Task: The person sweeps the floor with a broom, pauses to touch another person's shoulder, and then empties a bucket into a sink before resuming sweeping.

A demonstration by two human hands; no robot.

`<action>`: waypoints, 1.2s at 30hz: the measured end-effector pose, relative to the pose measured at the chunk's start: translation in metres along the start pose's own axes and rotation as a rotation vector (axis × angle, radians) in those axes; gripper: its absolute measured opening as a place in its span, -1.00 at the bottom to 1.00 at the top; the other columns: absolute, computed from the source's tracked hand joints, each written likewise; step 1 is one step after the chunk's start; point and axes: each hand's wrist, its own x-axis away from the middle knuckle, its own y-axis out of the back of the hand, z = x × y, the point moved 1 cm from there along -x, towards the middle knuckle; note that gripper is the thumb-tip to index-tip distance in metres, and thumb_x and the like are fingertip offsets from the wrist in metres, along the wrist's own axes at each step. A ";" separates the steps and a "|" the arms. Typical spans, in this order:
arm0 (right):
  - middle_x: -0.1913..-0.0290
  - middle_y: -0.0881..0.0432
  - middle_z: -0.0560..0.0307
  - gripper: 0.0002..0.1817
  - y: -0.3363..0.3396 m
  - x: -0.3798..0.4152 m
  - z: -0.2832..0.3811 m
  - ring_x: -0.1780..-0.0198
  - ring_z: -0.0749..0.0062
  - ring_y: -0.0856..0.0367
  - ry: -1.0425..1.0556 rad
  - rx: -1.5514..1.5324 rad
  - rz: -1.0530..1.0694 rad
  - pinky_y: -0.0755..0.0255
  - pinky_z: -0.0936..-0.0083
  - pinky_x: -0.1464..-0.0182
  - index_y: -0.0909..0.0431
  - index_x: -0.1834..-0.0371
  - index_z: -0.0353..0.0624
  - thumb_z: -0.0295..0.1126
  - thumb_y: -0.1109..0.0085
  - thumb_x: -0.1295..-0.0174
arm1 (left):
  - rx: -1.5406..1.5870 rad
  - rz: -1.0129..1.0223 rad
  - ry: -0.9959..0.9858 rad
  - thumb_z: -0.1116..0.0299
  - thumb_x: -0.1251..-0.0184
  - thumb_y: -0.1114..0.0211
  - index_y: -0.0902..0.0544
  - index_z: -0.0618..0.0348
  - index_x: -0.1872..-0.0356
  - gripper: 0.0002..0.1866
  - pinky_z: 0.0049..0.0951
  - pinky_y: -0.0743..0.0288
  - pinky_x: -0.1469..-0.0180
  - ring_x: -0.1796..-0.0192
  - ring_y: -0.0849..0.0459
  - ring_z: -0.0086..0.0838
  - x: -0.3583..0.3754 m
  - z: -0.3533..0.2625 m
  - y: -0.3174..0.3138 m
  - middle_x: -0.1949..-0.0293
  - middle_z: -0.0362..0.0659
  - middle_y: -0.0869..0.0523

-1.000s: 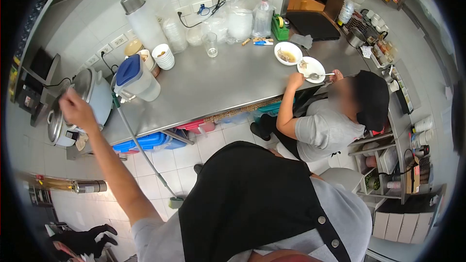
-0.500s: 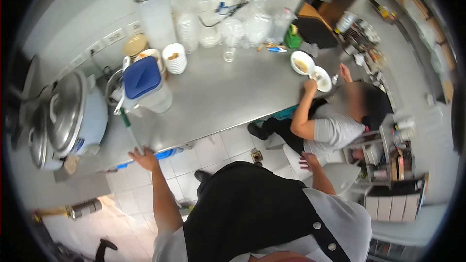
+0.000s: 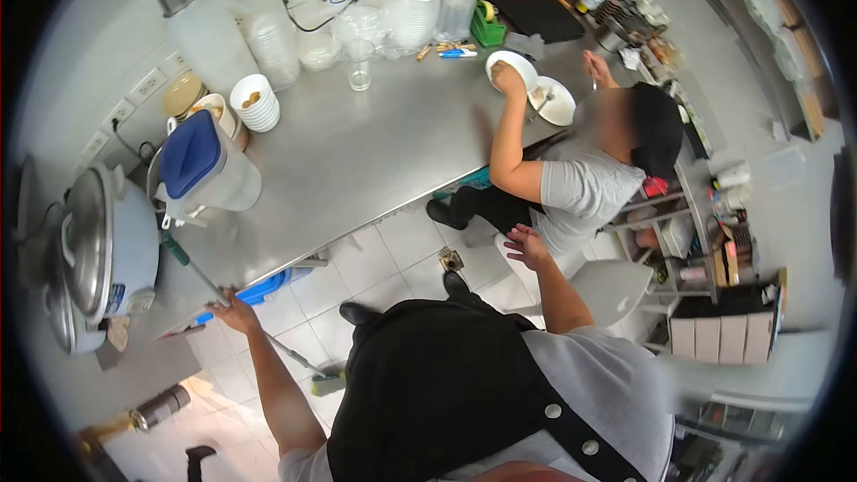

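Beside counter [image 3: 357, 143], broom [image 3: 293, 353] slants brush [image 3: 328, 384] down, left hand [image 3: 234, 311] (loosely curled) holding shaft [image 3: 203, 279], right hand [image 3: 528, 248] open, empty.

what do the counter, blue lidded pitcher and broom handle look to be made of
Counter: metal, likely stainless steel, with a grey, softly reflective finish. Pitcher: probably plastic, cloudy and translucent, its lid opaque blue. Broom handle: smooth grey shaft, painted metal or plastic, with a green, likely plastic, grip.
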 end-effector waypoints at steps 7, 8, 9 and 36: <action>-0.47 -0.51 0.10 -0.28 0.001 -0.037 0.082 -0.38 0.04 -0.63 0.103 -0.076 0.448 -0.58 -0.07 -0.18 -0.26 -0.64 0.07 -0.22 -0.38 -0.49 | 0.058 0.377 -0.051 0.14 -0.63 -0.32 -0.83 0.31 0.07 -0.63 -0.12 -0.65 -0.03 0.11 -0.84 -0.06 0.193 -0.019 0.031 0.14 0.18 -0.87; -0.47 -0.50 0.11 -0.35 0.002 -0.048 0.082 -0.42 0.02 -0.60 0.100 -0.079 0.539 -0.57 -0.08 -0.19 -0.32 -0.61 0.10 -0.22 -0.35 -0.52 | 0.021 0.434 0.002 0.15 -0.60 -0.35 -0.83 0.32 0.03 -0.64 -0.11 -0.66 -0.03 0.12 -0.84 -0.02 0.228 -0.038 0.038 0.13 0.19 -0.87; -0.49 -0.50 0.17 -0.40 0.000 -0.056 0.083 -0.45 0.02 -0.57 0.118 -0.073 0.580 -0.55 -0.08 -0.23 -0.37 -0.59 0.12 -0.16 -0.31 -0.55 | -0.012 0.450 0.020 0.15 -0.56 -0.38 -0.82 0.32 0.01 -0.64 -0.10 -0.66 -0.04 0.09 -0.84 0.04 0.263 -0.052 0.041 0.13 0.22 -0.86; -0.42 -0.55 -0.34 -0.46 -0.270 0.339 0.114 -0.48 -0.21 -0.54 0.053 0.439 1.972 -0.68 -0.09 -0.20 -0.54 -0.37 -0.16 -0.01 -0.31 -0.54 | -0.177 0.415 0.099 0.16 -0.37 -0.40 -0.76 0.11 0.26 -0.77 0.02 -0.65 0.00 0.00 -0.76 -0.02 0.399 -0.004 0.101 0.17 -0.04 -0.80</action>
